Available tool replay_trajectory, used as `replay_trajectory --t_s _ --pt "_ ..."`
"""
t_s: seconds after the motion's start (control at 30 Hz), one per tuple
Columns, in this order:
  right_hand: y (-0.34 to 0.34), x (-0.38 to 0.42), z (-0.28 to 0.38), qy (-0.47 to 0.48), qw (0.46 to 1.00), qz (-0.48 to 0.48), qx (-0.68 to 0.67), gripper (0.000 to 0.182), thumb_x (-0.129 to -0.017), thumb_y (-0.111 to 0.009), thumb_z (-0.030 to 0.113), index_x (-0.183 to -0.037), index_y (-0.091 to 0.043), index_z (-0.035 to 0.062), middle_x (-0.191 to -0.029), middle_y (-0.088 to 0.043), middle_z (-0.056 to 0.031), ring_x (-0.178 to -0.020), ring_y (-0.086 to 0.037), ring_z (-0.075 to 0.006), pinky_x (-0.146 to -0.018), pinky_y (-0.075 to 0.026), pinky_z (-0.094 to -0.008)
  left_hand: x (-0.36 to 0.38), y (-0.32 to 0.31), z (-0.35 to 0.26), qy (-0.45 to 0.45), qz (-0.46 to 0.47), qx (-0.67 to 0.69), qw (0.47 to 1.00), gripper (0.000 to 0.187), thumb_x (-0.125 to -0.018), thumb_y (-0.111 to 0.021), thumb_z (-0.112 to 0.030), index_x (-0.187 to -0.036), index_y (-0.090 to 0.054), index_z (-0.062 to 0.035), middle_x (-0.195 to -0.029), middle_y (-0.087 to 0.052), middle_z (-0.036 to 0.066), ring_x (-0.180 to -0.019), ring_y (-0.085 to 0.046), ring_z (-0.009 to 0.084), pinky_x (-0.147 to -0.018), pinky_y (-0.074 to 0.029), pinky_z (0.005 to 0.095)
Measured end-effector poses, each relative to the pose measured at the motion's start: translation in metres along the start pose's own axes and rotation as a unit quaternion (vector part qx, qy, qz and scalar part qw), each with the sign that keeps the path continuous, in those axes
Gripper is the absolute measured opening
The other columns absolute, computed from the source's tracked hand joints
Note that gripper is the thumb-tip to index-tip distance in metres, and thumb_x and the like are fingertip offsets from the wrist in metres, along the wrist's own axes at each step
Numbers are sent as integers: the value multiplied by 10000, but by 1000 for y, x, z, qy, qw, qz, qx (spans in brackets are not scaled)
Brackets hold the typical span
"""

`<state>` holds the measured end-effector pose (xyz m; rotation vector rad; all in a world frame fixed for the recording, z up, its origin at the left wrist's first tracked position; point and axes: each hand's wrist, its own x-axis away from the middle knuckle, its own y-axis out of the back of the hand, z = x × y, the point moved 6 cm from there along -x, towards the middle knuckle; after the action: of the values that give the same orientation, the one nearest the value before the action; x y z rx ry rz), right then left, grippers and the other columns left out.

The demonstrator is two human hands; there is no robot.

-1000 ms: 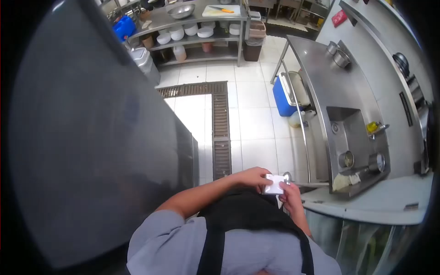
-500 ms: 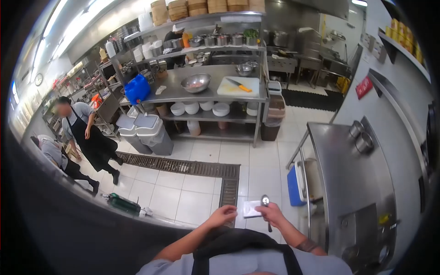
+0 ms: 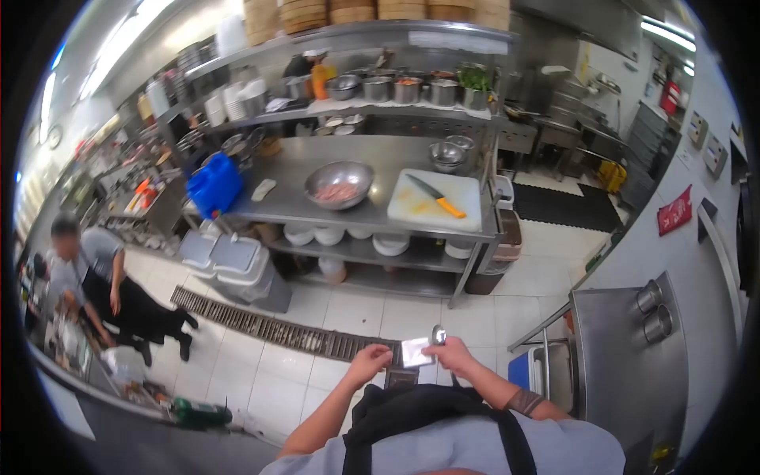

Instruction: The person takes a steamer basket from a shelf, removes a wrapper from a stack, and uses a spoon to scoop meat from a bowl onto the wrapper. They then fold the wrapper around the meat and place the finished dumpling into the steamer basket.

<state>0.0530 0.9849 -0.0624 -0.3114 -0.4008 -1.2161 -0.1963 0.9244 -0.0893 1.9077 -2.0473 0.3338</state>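
Observation:
In front of my apron, my right hand (image 3: 452, 355) is closed around a metal spoon (image 3: 438, 336), its bowl pointing up. The same hand grips a small white packet (image 3: 416, 352), flat and square-looking, which juts out toward the left. My left hand (image 3: 370, 363) is just left of the packet, with a small gap between them. Its fingers are loosely curled, somewhat apart, and nothing shows in them. Any print on the packet is too small to read.
Ahead stands a steel worktable (image 3: 293, 162) with a metal bowl (image 3: 339, 187), a cutting board (image 3: 404, 212) and an orange-handled knife (image 3: 440, 198). A floor drain (image 3: 261, 321) crosses the tiles. A steel counter (image 3: 625, 348) is at right. Two people (image 3: 111, 273) are at left.
My view has moved closer to the worktable, which now looks larger. The person at left bends a little more. Both hands keep much the same pose, with the spoon and packet still in my right.

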Motion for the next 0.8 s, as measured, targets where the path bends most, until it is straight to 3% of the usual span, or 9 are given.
replay_trajectory --t_s 0.07,0.2,0.3,0.4,0.43,0.5,0.63,0.7,0.8 --pt "36 -43 31 25 997 -78 7 216 -849 -851 166 -964 -743 18 -744 -646 -17 -527 -466 -75 -444 -305 -289 -70 20 -24 -26 -30 -95 995 373 -943 -770 -268 -1198 -724 0 -1039 -771 118 -962 -736 203 -833 -595 341" --pt "80 -154 133 68 983 -170 -30 197 -840 -845 169 -868 -710 28 -719 -626 -15 -524 -478 -90 -443 -314 -294 -174 12 -135 -121 -8 -249 961 639 -890 -797 -238 -1435 -543 -20 -1347 -623 187 -1078 -702 313 -954 -563 420" --pt "99 -264 181 70 983 -157 -58 215 -832 -854 178 -833 -688 41 -702 -600 -8 -513 -474 -95 -438 -314 -290 -270 -1 -197 -256 -37 -334 907 844 -800 -854 -188 -1521 -440 -46 -1505 -467 218 -1397 -485 404 -1136 -456 465" --pt "115 -373 211 32 989 -111 -97 308 -786 -887 258 -806 -684 29 -643 -597 -24 -506 -494 -129 -432 -329 -334 -346 -10 -260 -284 -128 -353 882 905 -790 -856 -180 -1566 -404 -67 -1623 -345 249 -1453 -379 507 -1183 -404 516" --pt "120 -401 228 17 993 -91 -79 320 -785 -894 271 -807 -691 24 -638 -607 -31 -504 -502 -129 -432 -339 -333 -377 -8 -274 -292 -137 -353 878 905 -790 -856 -180 -1566 -404 -67 -1623 -345 249 -1453 -379 507 -1183 -404 516" --pt "134 -436 255 138 953 -136 234 484 -822 -855 421 -872 -734 -45 -726 -716 -149 -618 -687 -264 -574 -516 -414 -431 -11 -285 -322 -141 -461 815 912 -812 -850 -231 -1591 -397 -99 -1664 -303 251 -1468 -366 500 -1192 -389 535" --pt "150 -427 349 219 902 31 370 467 -874 -788 476 -954 -755 17 -853 -756 -173 -815 -729 -325 -774 -551 -457 -500 0 -242 -277 -81 -567 771 822 -893 -755 -388 -1605 -409 -163 -1694 -298 202 -1536 -308 459 -1216 -308 622" --pt "164 -368 465 283 888 77 355 443 -953 -719 459 -959 -744 17 -833 -737 -185 -788 -714 -329 -737 -549 -441 -508 2 -244 -296 -90 -537 785 740 -908 -743 -380 -1564 -485 -156 -1663 -360 205 -1534 -307 456 -1218 -288 632" --pt "193 -267 648 446 795 10 411 337 -988 -724 359 -898 -734 34 -796 -681 -154 -727 -669 -305 -630 -521 -401 -489 2 -293 -295 -111 -591 742 490 -920 -732 -368 -1345 -693 -128 -1443 -615 197 -1359 -557 404 -1111 -452 569"
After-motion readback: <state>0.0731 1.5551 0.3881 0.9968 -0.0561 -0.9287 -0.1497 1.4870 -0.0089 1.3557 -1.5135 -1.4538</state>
